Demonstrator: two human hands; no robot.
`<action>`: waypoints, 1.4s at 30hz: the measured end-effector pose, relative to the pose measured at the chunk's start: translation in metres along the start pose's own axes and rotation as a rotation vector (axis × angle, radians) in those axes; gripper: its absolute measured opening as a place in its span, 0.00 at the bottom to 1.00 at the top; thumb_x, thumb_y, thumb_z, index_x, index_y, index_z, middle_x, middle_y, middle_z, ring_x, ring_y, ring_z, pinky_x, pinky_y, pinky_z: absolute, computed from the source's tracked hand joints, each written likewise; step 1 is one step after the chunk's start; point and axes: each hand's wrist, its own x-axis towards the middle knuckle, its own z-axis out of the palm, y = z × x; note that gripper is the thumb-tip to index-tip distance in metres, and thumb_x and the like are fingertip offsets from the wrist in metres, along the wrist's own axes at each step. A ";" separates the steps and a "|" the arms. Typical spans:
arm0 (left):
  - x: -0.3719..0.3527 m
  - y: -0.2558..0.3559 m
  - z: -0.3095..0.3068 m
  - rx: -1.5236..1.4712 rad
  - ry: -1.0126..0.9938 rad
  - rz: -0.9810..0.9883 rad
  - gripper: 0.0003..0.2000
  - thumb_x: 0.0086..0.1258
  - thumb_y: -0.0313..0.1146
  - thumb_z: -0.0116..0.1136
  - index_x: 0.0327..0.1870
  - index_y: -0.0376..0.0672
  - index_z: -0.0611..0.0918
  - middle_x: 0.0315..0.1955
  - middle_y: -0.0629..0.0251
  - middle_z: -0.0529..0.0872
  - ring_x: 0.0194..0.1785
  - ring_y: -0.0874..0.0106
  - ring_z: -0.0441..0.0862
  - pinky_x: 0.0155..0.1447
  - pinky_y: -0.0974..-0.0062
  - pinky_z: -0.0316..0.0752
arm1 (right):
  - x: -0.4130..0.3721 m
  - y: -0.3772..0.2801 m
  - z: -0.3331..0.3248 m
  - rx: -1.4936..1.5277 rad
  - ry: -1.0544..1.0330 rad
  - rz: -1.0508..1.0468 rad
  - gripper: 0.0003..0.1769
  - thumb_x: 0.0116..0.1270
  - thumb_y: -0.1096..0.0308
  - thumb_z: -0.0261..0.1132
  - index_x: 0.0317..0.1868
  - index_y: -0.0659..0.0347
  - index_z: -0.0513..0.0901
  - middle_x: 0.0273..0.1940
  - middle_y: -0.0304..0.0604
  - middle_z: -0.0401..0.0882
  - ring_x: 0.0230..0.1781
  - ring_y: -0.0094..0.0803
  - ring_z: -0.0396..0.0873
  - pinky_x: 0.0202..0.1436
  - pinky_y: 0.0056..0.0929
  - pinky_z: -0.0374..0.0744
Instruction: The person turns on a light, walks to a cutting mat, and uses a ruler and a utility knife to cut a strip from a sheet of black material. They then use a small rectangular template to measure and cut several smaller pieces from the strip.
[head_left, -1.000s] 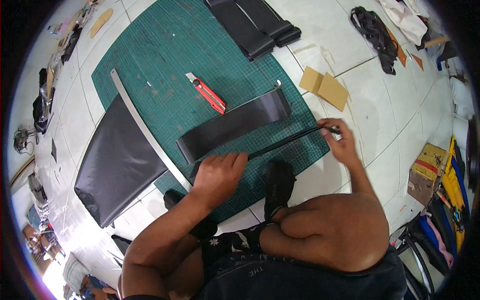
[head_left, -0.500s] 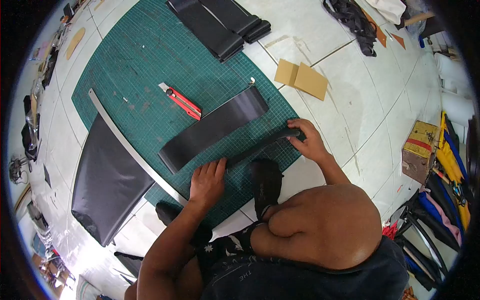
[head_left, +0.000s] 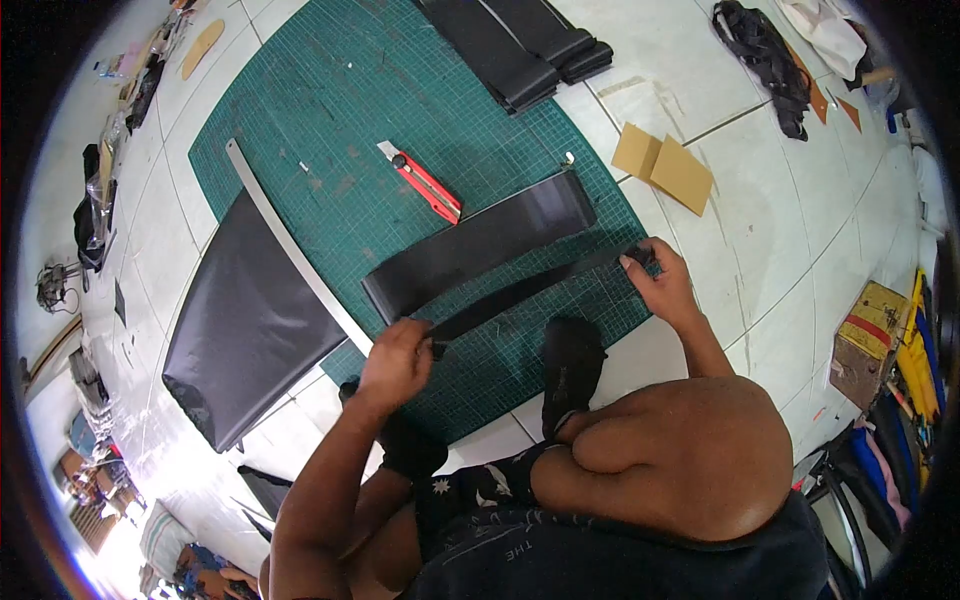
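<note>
A narrow black strip (head_left: 535, 287) stretches between my two hands above the green cutting mat (head_left: 300, 110). My left hand (head_left: 398, 360) is closed on its left end, and my right hand (head_left: 660, 278) pinches its right end. Just beyond the strip lies a wider folded black band (head_left: 480, 243). Past that band, a red utility knife (head_left: 425, 185) rests on the mat with its blade end toward the upper left. To the left, a long metal ruler (head_left: 295, 245) lies along the edge of a black sheet (head_left: 250, 315).
Stacked black strips (head_left: 520, 50) lie at the mat's far edge. Folded tan card (head_left: 665, 168) sits on the tiles beside the mat. At the right stands a worn box (head_left: 868, 335). My socked foot (head_left: 573, 370) is on the mat's near part.
The view has shifted, so the mat and its objects appear farther right. My hands have raised the narrow strip and drawn it straighter and flatter between them.
</note>
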 end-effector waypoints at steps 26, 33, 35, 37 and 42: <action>0.053 -0.033 -0.021 -0.183 0.319 -0.413 0.23 0.69 0.41 0.71 0.59 0.37 0.84 0.54 0.51 0.81 0.58 0.56 0.81 0.62 0.63 0.77 | 0.080 -0.054 0.053 -0.409 0.102 -0.360 0.37 0.66 0.52 0.74 0.69 0.62 0.72 0.53 0.56 0.78 0.52 0.52 0.80 0.55 0.47 0.77; 0.054 -0.040 -0.016 -0.264 0.333 -0.458 0.33 0.66 0.47 0.74 0.67 0.36 0.77 0.62 0.47 0.75 0.67 0.53 0.74 0.72 0.58 0.70 | 0.073 -0.056 0.051 -0.369 0.062 -0.280 0.50 0.64 0.36 0.73 0.75 0.62 0.67 0.58 0.56 0.76 0.61 0.52 0.77 0.64 0.51 0.72; 0.054 -0.041 -0.015 -0.296 0.326 -0.456 0.36 0.65 0.48 0.74 0.69 0.35 0.76 0.63 0.47 0.75 0.68 0.53 0.74 0.73 0.58 0.69 | 0.070 -0.052 0.053 -0.370 0.088 -0.286 0.50 0.64 0.35 0.72 0.75 0.62 0.68 0.59 0.56 0.76 0.61 0.52 0.77 0.65 0.52 0.72; 0.051 -0.043 -0.014 -0.269 0.297 -0.461 0.36 0.69 0.47 0.72 0.72 0.36 0.74 0.65 0.47 0.73 0.69 0.52 0.73 0.72 0.56 0.71 | 0.068 -0.053 0.054 -0.361 0.097 -0.285 0.51 0.64 0.35 0.72 0.74 0.62 0.68 0.60 0.57 0.76 0.61 0.53 0.77 0.66 0.53 0.72; 0.053 -0.043 -0.014 -0.298 0.273 -0.487 0.37 0.71 0.48 0.70 0.74 0.37 0.71 0.68 0.45 0.71 0.73 0.49 0.71 0.72 0.53 0.72 | 0.071 -0.057 0.044 -0.319 0.142 -0.333 0.49 0.64 0.35 0.72 0.73 0.63 0.69 0.61 0.58 0.76 0.61 0.54 0.77 0.65 0.53 0.73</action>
